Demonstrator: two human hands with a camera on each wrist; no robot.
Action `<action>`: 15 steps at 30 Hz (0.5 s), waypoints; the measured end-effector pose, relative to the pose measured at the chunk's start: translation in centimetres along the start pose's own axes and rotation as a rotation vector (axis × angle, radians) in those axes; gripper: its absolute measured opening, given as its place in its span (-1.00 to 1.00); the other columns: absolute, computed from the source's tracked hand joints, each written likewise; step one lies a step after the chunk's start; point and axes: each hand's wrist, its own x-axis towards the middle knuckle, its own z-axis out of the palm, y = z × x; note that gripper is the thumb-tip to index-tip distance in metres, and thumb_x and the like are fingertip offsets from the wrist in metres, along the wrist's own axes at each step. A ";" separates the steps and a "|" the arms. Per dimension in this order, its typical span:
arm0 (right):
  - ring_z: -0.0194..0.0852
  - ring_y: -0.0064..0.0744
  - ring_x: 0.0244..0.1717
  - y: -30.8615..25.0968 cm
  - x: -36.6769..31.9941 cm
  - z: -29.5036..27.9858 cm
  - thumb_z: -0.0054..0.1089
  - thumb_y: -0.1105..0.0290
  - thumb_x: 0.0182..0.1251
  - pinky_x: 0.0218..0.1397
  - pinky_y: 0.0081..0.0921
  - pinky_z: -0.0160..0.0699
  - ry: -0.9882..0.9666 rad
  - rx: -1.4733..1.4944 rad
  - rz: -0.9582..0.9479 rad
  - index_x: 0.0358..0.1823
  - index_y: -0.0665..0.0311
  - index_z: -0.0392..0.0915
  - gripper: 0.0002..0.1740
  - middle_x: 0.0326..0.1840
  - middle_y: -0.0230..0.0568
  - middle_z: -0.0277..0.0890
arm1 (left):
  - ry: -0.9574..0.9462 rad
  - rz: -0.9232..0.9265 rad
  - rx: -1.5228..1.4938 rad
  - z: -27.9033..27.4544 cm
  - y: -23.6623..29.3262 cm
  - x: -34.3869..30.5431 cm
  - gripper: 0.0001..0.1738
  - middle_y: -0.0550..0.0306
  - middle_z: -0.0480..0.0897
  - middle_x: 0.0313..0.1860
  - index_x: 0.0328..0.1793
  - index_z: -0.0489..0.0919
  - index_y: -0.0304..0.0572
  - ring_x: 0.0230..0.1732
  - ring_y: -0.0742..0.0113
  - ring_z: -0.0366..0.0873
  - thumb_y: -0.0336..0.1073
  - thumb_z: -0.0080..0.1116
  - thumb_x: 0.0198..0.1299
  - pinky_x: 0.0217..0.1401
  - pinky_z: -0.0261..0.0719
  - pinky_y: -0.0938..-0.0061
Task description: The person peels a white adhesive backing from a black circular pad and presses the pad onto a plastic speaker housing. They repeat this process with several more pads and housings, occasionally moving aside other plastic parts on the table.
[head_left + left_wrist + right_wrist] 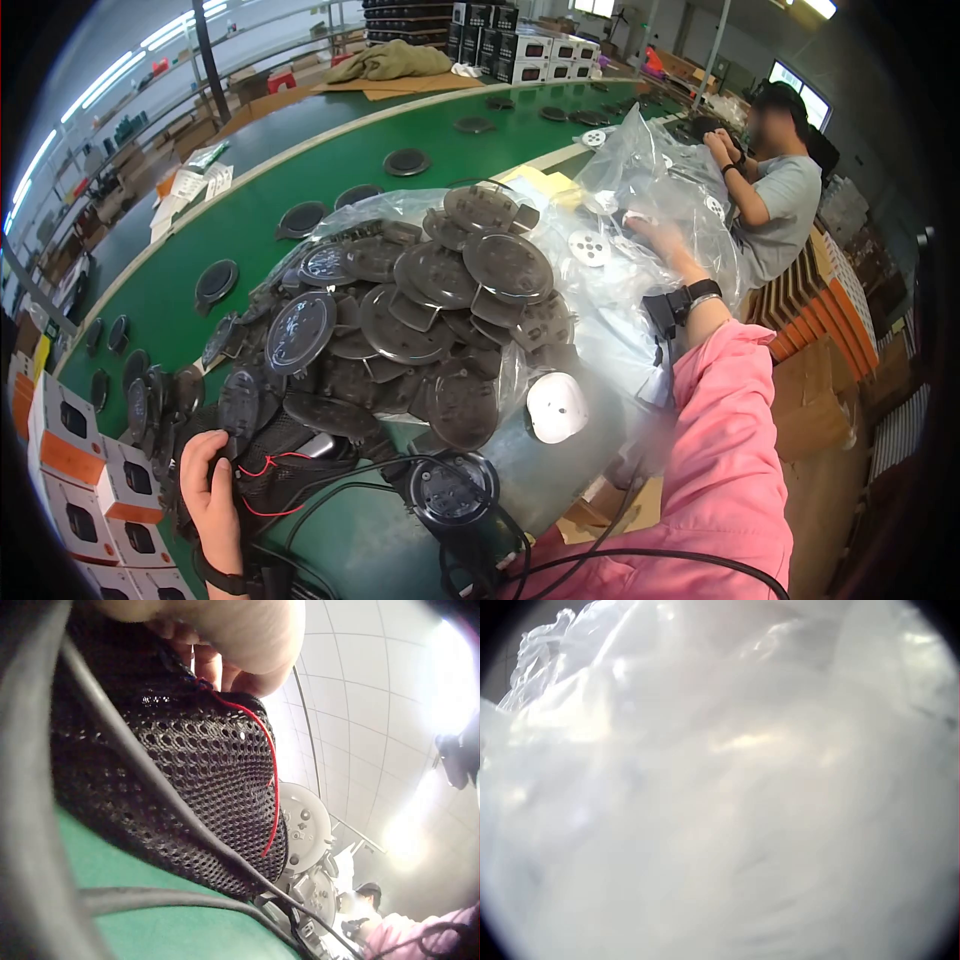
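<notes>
My left hand [212, 500] rests on a black mesh bag [285, 470] with red cord, beside the pile of dark round plastic covers [400, 320]. In the left wrist view its loosely bent fingers lie at the upper edge of the mesh bag [195, 765]. The right hand [658, 238] reaches into a large clear plastic bag [640, 160] that holds white round parts with holes, such as a white disc [590, 248] near the wrist. Plastic film [720, 810] fills the right wrist view, so I cannot tell whether the fingers grip a part.
Black cables [390, 465] run along the near edge, by a dark round unit [453, 490]. A white cover [558, 407] lies right of the pile. Scattered covers lie on the green conveyor [330, 165]. Boxes [75, 460] stand left; another person [785, 190] works at right.
</notes>
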 end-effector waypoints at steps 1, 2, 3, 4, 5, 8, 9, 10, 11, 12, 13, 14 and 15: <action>0.40 -0.26 -0.06 -1.1 -0.8 -0.4 0.19 -0.01 0.02 0.00 -0.42 0.31 -0.001 -0.001 0.002 -0.03 0.52 0.40 -0.30 -0.03 0.03 0.44 | 0.002 0.002 -0.002 0.0 -0.1 0.0 -0.75 -0.01 0.47 -0.11 -0.17 0.46 -0.37 -0.02 0.18 0.39 -0.56 -0.12 -0.03 0.13 0.25 0.44; 0.43 -0.24 -0.11 -2.7 -2.1 -1.2 0.21 -0.01 -0.02 -0.04 -0.41 0.33 -0.045 -0.003 0.043 -0.11 0.52 0.45 -0.33 -0.11 0.03 0.48 | 0.001 0.002 -0.001 -0.1 -0.1 0.0 -0.75 -0.01 0.47 -0.11 -0.17 0.46 -0.37 -0.02 0.18 0.39 -0.56 -0.12 -0.03 0.13 0.25 0.44; 0.46 -0.23 -0.17 -3.5 -2.7 -1.6 0.23 0.00 -0.05 -0.08 -0.41 0.35 -0.089 -0.004 0.084 -0.19 0.52 0.50 -0.36 -0.18 0.04 0.52 | 0.000 0.006 0.003 -0.1 -0.2 0.0 -0.75 -0.01 0.47 -0.11 -0.17 0.47 -0.37 -0.01 0.18 0.39 -0.56 -0.11 -0.03 0.13 0.25 0.44; 0.46 -0.23 -0.17 -3.2 -2.3 -1.4 0.23 0.00 -0.05 -0.08 -0.41 0.35 -0.089 -0.004 0.084 -0.19 0.52 0.50 -0.36 -0.18 0.04 0.52 | -0.001 0.009 0.008 -0.1 -0.2 0.0 -0.75 -0.01 0.47 -0.10 -0.17 0.47 -0.37 -0.01 0.18 0.39 -0.56 -0.11 -0.03 0.13 0.25 0.44; 0.47 -0.21 -0.18 -2.7 -1.6 -1.1 0.23 0.00 -0.06 -0.08 -0.41 0.36 -0.064 -0.046 0.094 -0.20 0.53 0.50 -0.36 -0.19 0.07 0.51 | 0.000 0.009 0.008 0.0 -0.3 0.0 -0.75 -0.01 0.47 -0.10 -0.17 0.47 -0.37 -0.01 0.18 0.39 -0.56 -0.11 -0.03 0.13 0.25 0.44; 0.48 -0.21 -0.21 -1.3 -0.1 -0.8 0.24 0.03 -0.08 -0.08 -0.42 0.38 -0.023 -0.169 0.019 -0.21 0.50 0.51 -0.39 -0.22 0.07 0.52 | 0.002 0.004 0.010 -0.1 -0.2 0.0 -0.75 -0.01 0.47 -0.10 -0.17 0.47 -0.37 -0.01 0.18 0.39 -0.56 -0.10 -0.03 0.13 0.25 0.43; 0.49 -0.22 -0.23 -1.1 0.1 -0.9 0.24 0.05 -0.08 -0.08 -0.43 0.39 -0.007 -0.252 -0.062 -0.21 0.46 0.53 -0.43 -0.24 0.04 0.53 | 0.002 0.004 0.007 0.0 -0.1 0.0 -0.75 -0.01 0.47 -0.10 -0.17 0.47 -0.37 -0.01 0.18 0.39 -0.56 -0.10 -0.03 0.13 0.25 0.43; 0.49 -0.22 -0.23 -0.9 0.4 -0.9 0.24 0.05 -0.08 -0.08 -0.43 0.39 -0.007 -0.252 -0.063 -0.21 0.46 0.53 -0.43 -0.24 0.04 0.53 | 0.000 0.004 0.005 0.0 -0.1 0.0 -0.75 -0.01 0.47 -0.10 -0.17 0.47 -0.37 -0.01 0.18 0.39 -0.56 -0.10 -0.03 0.13 0.25 0.43; 0.48 -0.20 -0.20 -1.1 0.4 -1.0 0.25 0.07 -0.09 -0.06 -0.43 0.38 -0.033 -0.280 -0.039 -0.17 0.42 0.52 -0.44 -0.20 0.03 0.53 | 0.000 0.004 0.005 -0.1 -0.1 0.0 -0.75 -0.01 0.47 -0.10 -0.17 0.47 -0.37 -0.01 0.18 0.39 -0.56 -0.10 -0.03 0.13 0.25 0.43; 0.48 -0.17 -0.17 -1.2 0.3 -1.2 0.26 0.09 -0.10 -0.04 -0.43 0.38 -0.059 -0.307 -0.014 -0.13 0.38 0.51 -0.45 -0.16 0.02 0.52 | -0.001 0.012 0.005 -0.1 -0.1 0.0 -0.75 -0.01 0.47 -0.10 -0.17 0.47 -0.37 -0.02 0.18 0.39 -0.56 -0.10 -0.03 0.13 0.25 0.43; 0.48 -0.17 -0.17 -0.8 0.5 -1.1 0.26 0.09 -0.10 -0.04 -0.43 0.38 -0.057 -0.307 -0.014 -0.13 0.38 0.51 -0.45 -0.16 0.02 0.52 | 0.000 0.021 0.004 0.0 -0.2 0.1 -0.75 -0.01 0.47 -0.11 -0.17 0.47 -0.37 -0.02 0.18 0.39 -0.57 -0.10 -0.03 0.13 0.25 0.44; 0.48 -0.16 -0.15 -0.4 0.6 -1.0 0.26 0.09 -0.10 -0.03 -0.42 0.38 -0.032 -0.303 -0.034 -0.11 0.35 0.51 -0.44 -0.15 0.02 0.52 | 0.000 0.022 0.002 0.0 -0.2 0.1 -0.75 -0.01 0.47 -0.11 -0.17 0.47 -0.37 -0.02 0.18 0.39 -0.57 -0.10 -0.03 0.13 0.25 0.44; 0.48 -0.14 -0.12 0.0 0.8 -1.0 0.26 0.09 -0.11 -0.03 -0.41 0.38 -0.006 -0.299 -0.055 -0.08 0.32 0.50 -0.43 -0.15 0.03 0.52 | 0.004 0.026 0.001 0.0 -0.2 0.1 -0.75 -0.01 0.47 -0.11 -0.17 0.47 -0.37 -0.02 0.18 0.39 -0.57 -0.10 -0.03 0.12 0.26 0.44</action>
